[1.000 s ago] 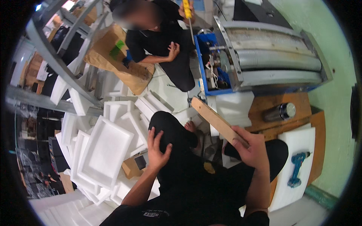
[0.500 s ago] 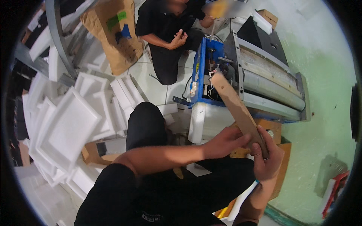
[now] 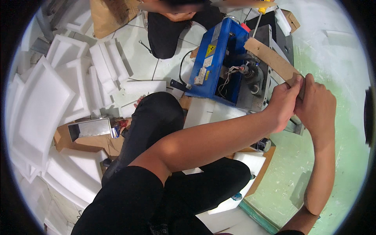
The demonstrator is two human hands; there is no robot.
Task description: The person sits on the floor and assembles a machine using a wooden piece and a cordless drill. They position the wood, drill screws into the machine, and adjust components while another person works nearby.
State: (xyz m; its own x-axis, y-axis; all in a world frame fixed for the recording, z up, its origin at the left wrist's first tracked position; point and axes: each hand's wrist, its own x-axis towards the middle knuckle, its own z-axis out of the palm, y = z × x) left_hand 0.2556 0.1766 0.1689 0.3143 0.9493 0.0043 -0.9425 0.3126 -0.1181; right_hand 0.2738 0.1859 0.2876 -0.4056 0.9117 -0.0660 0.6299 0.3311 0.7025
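Biggest in play: the blue-cased machine [image 3: 205,58], inner parts exposed, w/ the brown strip [image 3: 273,62] slanting across the upper part of its metal end plate [image 3: 267,84]. That's where the held piece is: far end out over the machine, near end in both fists. Touching or just above? Can't tell from this angle.

To do this well, IMO: keep it 2-handed, wrists firm, elbows loose, & steer from the held end, b/c that long overhang should magnify any twist.

Grip check: R hand [image 3: 318,103] curled tight round the near end, knuckles up, no gap showing. L hand [image 3: 284,102] right beside it, also closed on the strip, thumb pressed along it; fingertips of both mostly hidden.

Smaller stuff, worth watching: yellow-handled screwdriver [image 3: 264,7], shaft down near the strip's far end, so mind a knock. Smallest, the thin wires [image 3: 234,69] loose inside the casing; best keep the tip clear, else it could snag 'em.
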